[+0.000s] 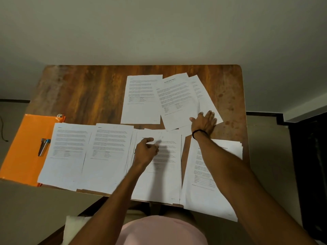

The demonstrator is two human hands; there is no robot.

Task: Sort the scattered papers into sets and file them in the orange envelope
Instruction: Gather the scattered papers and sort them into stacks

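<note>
Closest to me is my pink shirt (162, 230), right at the bottom edge. Ok, left to right from there, and I'll place everything off the orange envelope (23, 147). It lies flat at the left end of the counter (88, 89), with a small metal clip-looking thing (43, 146) sitting on it.

The first stack (65, 156) of printed pages overlaps the envelope's right edge. Just right of that, touching it, is the second stack (106, 152). Next over is the third stack (162, 177). My left grip (146, 151) is on its upper part, fingers curled down onto the top sheet. Honestly can't tell if it's pinching a page or just resting there.

Farthest right of the envelope is the fourth stack (208, 183), with my right forearm crossing over it. Further back on the counter and well right of the envelope are a single sheet (139, 98) and some fanned sheets (177, 99) beside it. My right grip (204, 122) is spread flat, fingers straight, pressing on the near corner of the fanned sheets and holding nothing. There's a black band (199, 132) on that wrist.
</note>
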